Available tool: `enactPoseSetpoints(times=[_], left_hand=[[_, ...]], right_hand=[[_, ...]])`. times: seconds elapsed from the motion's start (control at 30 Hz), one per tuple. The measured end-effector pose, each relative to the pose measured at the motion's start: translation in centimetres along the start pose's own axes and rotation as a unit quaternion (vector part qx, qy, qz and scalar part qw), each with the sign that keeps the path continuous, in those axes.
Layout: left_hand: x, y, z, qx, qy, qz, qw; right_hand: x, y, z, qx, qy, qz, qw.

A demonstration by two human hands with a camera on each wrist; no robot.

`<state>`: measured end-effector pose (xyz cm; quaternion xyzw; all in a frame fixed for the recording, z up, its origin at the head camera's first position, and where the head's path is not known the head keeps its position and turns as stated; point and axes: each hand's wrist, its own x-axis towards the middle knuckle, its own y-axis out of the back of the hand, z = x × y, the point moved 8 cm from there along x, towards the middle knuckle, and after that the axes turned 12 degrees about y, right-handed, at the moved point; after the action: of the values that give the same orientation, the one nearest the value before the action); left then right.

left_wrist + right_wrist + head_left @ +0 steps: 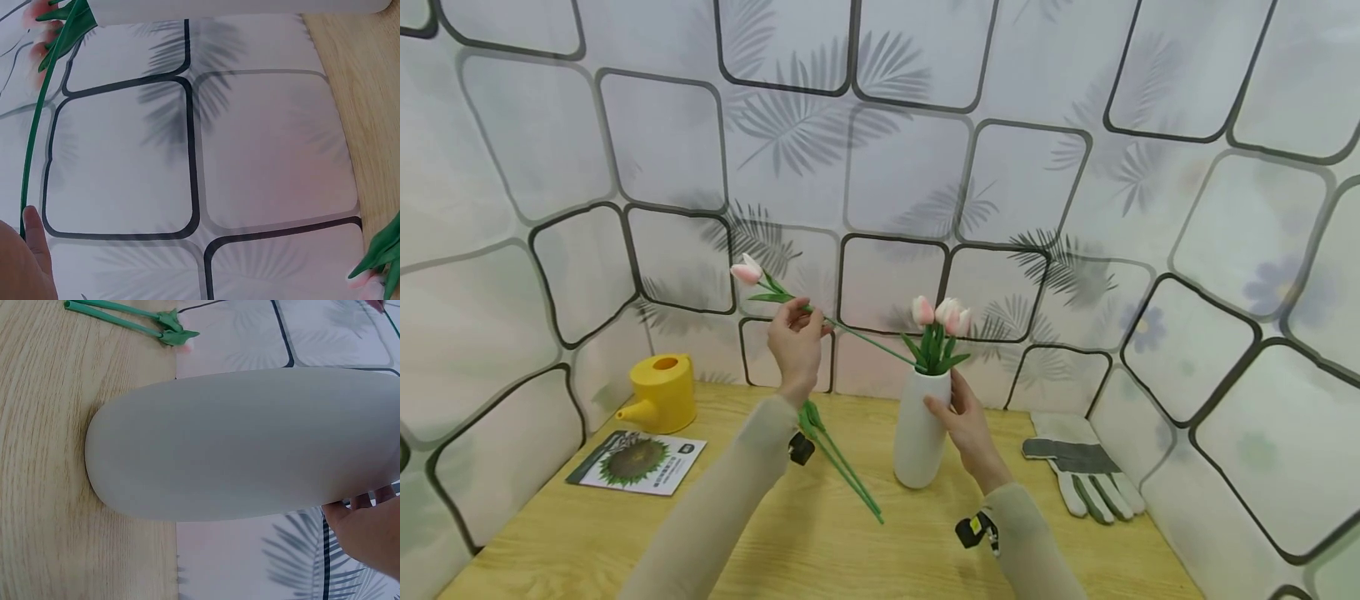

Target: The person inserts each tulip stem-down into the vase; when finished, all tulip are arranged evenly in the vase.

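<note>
My left hand (797,340) pinches the green stem of a pink-and-white tulip (747,271), held up at a slant to the left. The stem's lower end reaches the mouth of a white vase (919,433). In the left wrist view that stem (34,137) runs up from the thumb. Several pink-white tulips (942,317) with green leaves stand in the vase. My right hand (964,421) grips the vase's upper right side, thumb in front; the right wrist view shows its fingers (359,501) curling behind the vase. The vase stands on the wooden table (850,567).
More tulip stems (842,471) lie on the table left of the vase, blooms hidden by my left arm. A yellow watering can (666,396) and a sunflower seed packet (638,461) are at left. Work gloves (1082,467) lie at right. Patterned walls (895,183) enclose the table.
</note>
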<state>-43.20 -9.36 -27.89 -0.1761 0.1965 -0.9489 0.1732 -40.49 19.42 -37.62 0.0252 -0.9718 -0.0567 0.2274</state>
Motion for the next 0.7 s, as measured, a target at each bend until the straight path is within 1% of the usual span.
enactPoseSetpoints(times=[0.2, 0.3, 0.43, 0.53, 0.7], left_hand=[[-0.4, -1.6, 0.5, 0.048, -0.041, -0.009, 0.9980], [-0.7, -2.3, 0.5, 0.055, -0.046, -0.019, 0.9973], [-1.2, -3.1, 0.2, 0.064, -0.043, -0.031, 0.9966], [-1.5, -3.6, 0.1, 0.086, -0.054, -0.034, 0.9943], [-2.3, -4.8, 0.2, 0.105, -0.090, -0.066, 0.9882]], right_hand=[[0.1, 0.1, 0.1, -0.002, -0.002, -0.003, 1.0000], [0.1, 0.1, 0.2, 0.002, 0.000, -0.002, 1.0000], [0.0, 0.1, 0.2, 0.004, 0.004, -0.001, 1.0000], [0.0, 0.1, 0.2, 0.000, 0.002, -0.003, 1.0000], [0.1, 0.0, 0.2, 0.003, -0.002, -0.006, 1.0000]])
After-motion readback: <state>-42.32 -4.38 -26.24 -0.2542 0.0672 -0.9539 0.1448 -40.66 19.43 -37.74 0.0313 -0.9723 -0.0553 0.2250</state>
